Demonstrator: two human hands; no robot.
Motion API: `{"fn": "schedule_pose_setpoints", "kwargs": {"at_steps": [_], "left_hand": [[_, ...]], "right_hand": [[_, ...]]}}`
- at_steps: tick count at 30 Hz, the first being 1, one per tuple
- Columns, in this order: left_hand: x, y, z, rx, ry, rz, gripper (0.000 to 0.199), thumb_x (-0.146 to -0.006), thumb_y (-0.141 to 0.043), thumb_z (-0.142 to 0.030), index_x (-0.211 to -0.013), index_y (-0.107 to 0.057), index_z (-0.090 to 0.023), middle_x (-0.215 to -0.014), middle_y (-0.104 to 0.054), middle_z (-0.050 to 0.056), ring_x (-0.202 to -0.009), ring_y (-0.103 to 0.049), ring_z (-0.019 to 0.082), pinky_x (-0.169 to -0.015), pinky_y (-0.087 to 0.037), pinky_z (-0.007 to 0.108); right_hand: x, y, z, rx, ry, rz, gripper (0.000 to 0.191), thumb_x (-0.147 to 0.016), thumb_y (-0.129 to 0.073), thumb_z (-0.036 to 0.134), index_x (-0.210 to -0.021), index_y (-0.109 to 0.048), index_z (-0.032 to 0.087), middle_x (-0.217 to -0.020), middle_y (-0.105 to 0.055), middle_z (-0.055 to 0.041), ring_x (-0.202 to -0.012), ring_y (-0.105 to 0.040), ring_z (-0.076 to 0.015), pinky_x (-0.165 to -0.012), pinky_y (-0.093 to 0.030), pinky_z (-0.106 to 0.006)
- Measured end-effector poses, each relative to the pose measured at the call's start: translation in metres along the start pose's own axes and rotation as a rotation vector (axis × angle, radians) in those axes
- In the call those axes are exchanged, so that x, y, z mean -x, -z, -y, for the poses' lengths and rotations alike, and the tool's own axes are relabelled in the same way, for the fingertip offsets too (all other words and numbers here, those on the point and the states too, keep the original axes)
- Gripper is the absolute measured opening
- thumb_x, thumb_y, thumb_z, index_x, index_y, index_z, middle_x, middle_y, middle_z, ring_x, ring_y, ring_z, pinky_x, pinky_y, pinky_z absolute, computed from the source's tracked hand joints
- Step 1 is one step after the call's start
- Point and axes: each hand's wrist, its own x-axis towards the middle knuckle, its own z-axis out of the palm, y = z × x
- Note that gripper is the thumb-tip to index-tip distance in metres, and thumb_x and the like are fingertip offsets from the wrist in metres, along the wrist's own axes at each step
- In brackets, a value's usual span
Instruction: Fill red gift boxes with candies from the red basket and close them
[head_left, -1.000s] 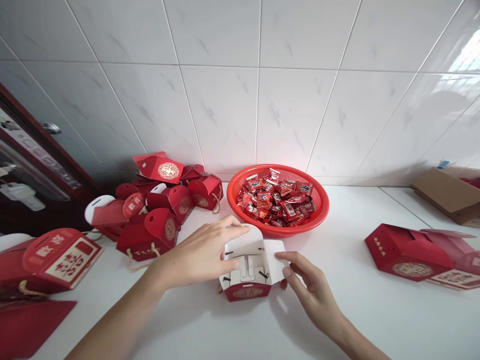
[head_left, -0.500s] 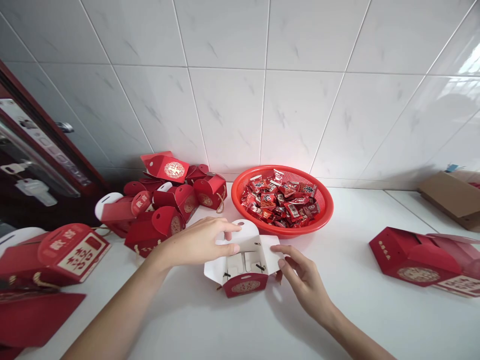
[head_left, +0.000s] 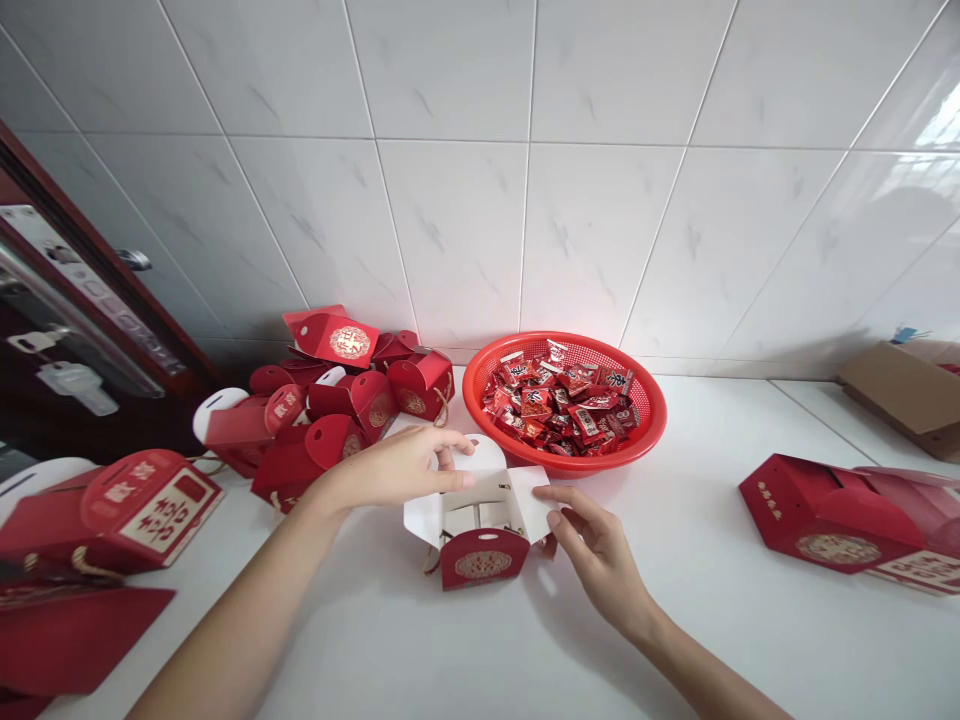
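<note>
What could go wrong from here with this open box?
The right hand touches the right flap of the open box; a hard pull might crease it or drag the box. The red basket sits close behind, so a bump could scatter its wrapped sweets.

Reading 囍 on the pale label (head_left: pixel 165 512) of the far-left red box (head_left: pixel 60 510) and on the matching label (head_left: pixel 926 569) at far right. Bearing gold writing, too fine to make out, on the open box's medallion (head_left: pixel 484 566). Showing illegible black characters on the candy wrappers (head_left: pixel 536 403) and illegible white ones on the far-left flap (head_left: pixel 124 490).
</note>
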Motion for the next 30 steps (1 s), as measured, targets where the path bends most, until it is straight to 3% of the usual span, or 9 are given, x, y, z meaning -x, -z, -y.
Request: {"fn": "schedule_pose_setpoints", "kwargs": {"at_steps": [10,16,23,27,30], "left_hand": [[0.0,-0.001,-0.002,0.054,0.006,0.009,0.067,-0.078,-0.068,-0.059,-0.131,-0.066,-0.018,-0.105,-0.077,0.007,-0.102,-0.071,0.028,-0.087,-0.052,0.034],[-0.019,-0.014,0.007,0.152,-0.087,-0.012,0.063,-0.078,-0.071,-0.055,-0.127,-0.068,-0.016,-0.105,-0.076,0.009,-0.097,-0.07,0.026,-0.084,-0.054,0.034],[-0.019,-0.026,-0.003,0.133,-0.189,-0.038,0.05,-0.081,-0.072,-0.052,-0.116,-0.073,-0.018,-0.093,-0.072,0.005,-0.087,-0.068,0.022,-0.076,-0.052,0.03],[-0.009,-0.027,-0.006,0.078,-0.193,-0.044,0.065,-0.079,-0.068,-0.071,-0.123,-0.07,-0.023,-0.104,-0.069,0.006,-0.094,-0.067,0.024,-0.078,-0.052,0.031],[0.001,-0.028,-0.009,-0.01,-0.193,-0.034,0.083,-0.072,-0.068,-0.08,-0.138,-0.061,-0.03,-0.121,-0.064,0.009,-0.11,-0.064,0.031,-0.086,-0.053,0.035]], "right_hand": [[0.002,-0.001,-0.003,0.011,0.012,-0.012,0.041,-0.098,-0.054,0.051,-0.114,-0.069,0.017,-0.07,-0.068,-0.003,-0.066,-0.07,-0.0205,-0.065,-0.056,-0.031],[0.002,0.004,-0.002,-0.029,0.035,-0.069,0.036,-0.097,-0.057,0.049,-0.112,-0.07,0.018,-0.069,-0.068,-0.0019,-0.062,-0.07,-0.02,-0.066,-0.057,-0.033],[0.001,0.022,-0.003,0.068,0.081,-0.154,0.028,-0.095,-0.059,0.042,-0.108,-0.071,0.02,-0.074,-0.072,-0.0027,-0.06,-0.069,-0.0199,-0.072,-0.057,-0.036],[0.002,0.024,-0.006,0.108,0.084,-0.134,0.028,-0.097,-0.058,0.043,-0.107,-0.07,0.021,-0.082,-0.073,-0.0041,-0.061,-0.068,-0.0185,-0.07,-0.056,-0.035],[0.004,0.023,-0.006,0.112,0.078,-0.116,0.03,-0.098,-0.056,0.045,-0.109,-0.068,0.02,-0.081,-0.072,-0.0031,-0.062,-0.068,-0.0176,-0.069,-0.055,-0.033]]}}
